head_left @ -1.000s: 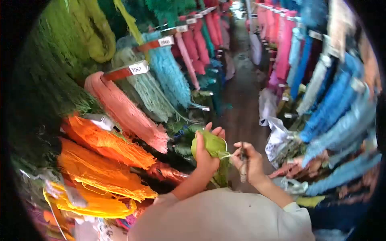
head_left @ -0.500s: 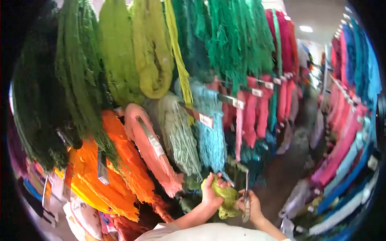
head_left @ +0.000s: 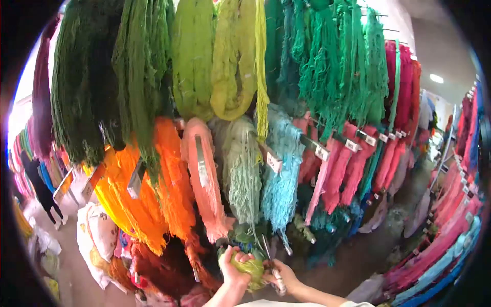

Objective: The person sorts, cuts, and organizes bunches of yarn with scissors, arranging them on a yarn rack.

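My left hand point(head_left: 231, 267) grips a small bundle of yellow-green yarn point(head_left: 250, 267) low in the view. My right hand point(head_left: 284, 276) is beside it, closed on a slim tool point(head_left: 273, 266) whose tip points up past the bundle. Just above both hands hang skeins of yarn on the rack: salmon pink point(head_left: 207, 179), pale green point(head_left: 240, 171) and light blue point(head_left: 281, 174). A long strand of lime yarn point(head_left: 262, 77) hangs down from the upper row.
Orange skeins point(head_left: 148, 189) hang at left, dark green ones point(head_left: 92, 77) above, pink and red ones point(head_left: 358, 158) at right. White labels point(head_left: 273, 162) stick out from the rack arms. A narrow aisle point(head_left: 373, 240) runs right. A person in black point(head_left: 41, 189) stands far left.
The view has swung up and left, so more of the upper skeins shows and my hands sit lower in the picture. The hands still hold the yarn bundle and tool together.
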### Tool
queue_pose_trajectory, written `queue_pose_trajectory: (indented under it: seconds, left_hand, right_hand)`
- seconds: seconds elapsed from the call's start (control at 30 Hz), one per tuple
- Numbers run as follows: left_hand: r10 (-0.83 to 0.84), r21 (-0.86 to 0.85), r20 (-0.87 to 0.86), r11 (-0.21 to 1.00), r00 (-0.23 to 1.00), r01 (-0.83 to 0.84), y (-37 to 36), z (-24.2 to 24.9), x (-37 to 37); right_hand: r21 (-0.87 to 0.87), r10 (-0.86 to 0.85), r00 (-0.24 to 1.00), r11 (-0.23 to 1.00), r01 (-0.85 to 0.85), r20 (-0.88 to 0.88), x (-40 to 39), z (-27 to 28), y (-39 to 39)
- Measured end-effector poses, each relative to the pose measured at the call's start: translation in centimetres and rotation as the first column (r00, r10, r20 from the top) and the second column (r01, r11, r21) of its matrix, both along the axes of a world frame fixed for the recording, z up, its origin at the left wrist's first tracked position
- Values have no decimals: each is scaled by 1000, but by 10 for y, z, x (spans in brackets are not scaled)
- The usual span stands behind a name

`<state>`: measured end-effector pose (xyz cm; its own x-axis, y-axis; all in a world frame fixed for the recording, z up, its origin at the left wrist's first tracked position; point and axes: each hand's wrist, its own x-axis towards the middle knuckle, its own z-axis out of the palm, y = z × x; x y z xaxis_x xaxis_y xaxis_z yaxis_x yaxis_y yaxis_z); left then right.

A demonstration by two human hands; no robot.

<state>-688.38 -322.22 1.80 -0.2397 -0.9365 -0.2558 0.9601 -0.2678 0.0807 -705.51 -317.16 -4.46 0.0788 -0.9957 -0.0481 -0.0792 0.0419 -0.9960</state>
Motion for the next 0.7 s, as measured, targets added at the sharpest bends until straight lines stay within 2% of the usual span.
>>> queue_pose_trajectory:
  seconds: [0.13,0.23,0.27,0.33,0.37,0.43,0.47,0.5,0.53,0.57,0.6,0.63,0.67,0.7]
  left_hand:
    - [147,-27,-10,989,989,-147,14,-2,34]
    - [247,8,37,969,968,-247,27,10,58]
    - [291,-22,67,957,954,-290,26,8,67]
    - [352,-28,24,936,936,-351,23,3,86]
    - [383,-49,17,923,924,-381,24,5,94]
    - [453,-29,66,892,889,-452,17,5,115]
    - [481,-62,34,876,876,-479,10,-1,128]
    - [544,-83,37,837,838,-540,2,-4,138]
    - [585,1,43,810,810,-586,0,16,145]
    - [629,-23,70,777,774,-629,-5,24,151]
    - [629,-40,177,773,757,-633,-6,30,160]
    - [692,-38,217,710,688,-703,-15,24,172]
    - [730,-32,207,671,652,-741,-23,23,183]
    - [709,-103,66,705,702,-702,-27,10,197]
  right_hand:
    - [150,104,991,982,-116,84,32,22,4]
    - [79,194,968,975,-209,162,56,10,0]
    - [115,227,960,962,-247,165,63,18,0]
    - [55,237,967,969,-242,93,77,27,1]
    - [96,254,958,959,-267,129,81,27,-1]
    - [137,259,966,956,-258,12,92,55,0]
    - [42,264,958,962,-270,111,95,38,-4]
    - [222,175,923,939,-261,343,98,54,-4]
    - [205,163,902,943,-261,399,102,38,-10]
    - [150,265,854,919,-364,448,101,38,-13]
    - [144,352,876,898,-415,331,106,54,-8]
    - [202,399,800,827,-525,448,105,59,-8]
    - [301,358,758,761,-575,545,111,66,-3]
    - [360,390,748,696,-621,536,118,70,-2]
